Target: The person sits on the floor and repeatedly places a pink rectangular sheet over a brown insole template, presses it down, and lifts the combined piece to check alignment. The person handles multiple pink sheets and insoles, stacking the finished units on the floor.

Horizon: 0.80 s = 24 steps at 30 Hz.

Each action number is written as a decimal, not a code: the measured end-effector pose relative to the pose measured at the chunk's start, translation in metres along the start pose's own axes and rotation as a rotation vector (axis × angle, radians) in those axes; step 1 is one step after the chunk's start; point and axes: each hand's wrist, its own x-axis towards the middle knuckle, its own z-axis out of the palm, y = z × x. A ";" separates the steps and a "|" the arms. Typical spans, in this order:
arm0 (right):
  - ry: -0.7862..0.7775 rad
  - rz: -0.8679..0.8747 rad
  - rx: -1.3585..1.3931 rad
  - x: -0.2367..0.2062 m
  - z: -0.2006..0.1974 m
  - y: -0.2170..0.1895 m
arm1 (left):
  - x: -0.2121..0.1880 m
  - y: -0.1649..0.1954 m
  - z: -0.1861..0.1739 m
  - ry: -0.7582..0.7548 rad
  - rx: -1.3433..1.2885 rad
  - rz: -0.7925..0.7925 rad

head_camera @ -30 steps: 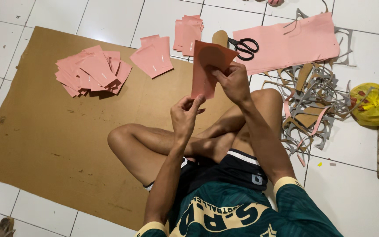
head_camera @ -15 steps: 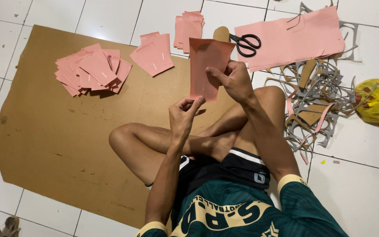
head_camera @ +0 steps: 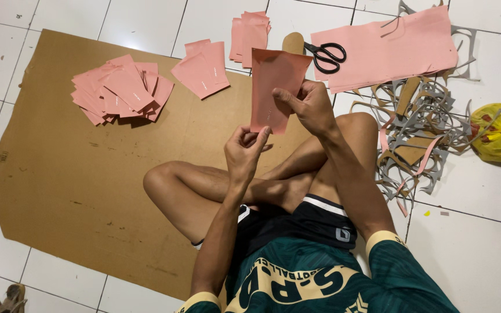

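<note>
A white tiled floor [head_camera: 482,232] carries a brown cardboard sheet [head_camera: 76,174], and at upper centre the left hand [head_camera: 244,152] pinches the lower edge of a pink paper piece [head_camera: 273,87] while the right hand [head_camera: 311,107] clamps its right side. Steady, even grips look best for keeping it flat. A pink stack [head_camera: 123,90] sits upper left, and scissors [head_camera: 326,56] lie on a pink sheet [head_camera: 395,49] upper right, with grey offcuts [head_camera: 418,139] crowding the right.

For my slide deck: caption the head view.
Both hands, left and right, hold a pink paper piece above a brown cardboard sheet.

Bare cardboard sheet [head_camera: 88,174] lies open leftward; scrap offcuts [head_camera: 424,139] crowd the right.
</note>
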 end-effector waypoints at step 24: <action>0.139 -0.350 -0.232 0.026 -0.007 -0.073 | 0.029 -0.020 -0.018 -0.057 -0.222 0.208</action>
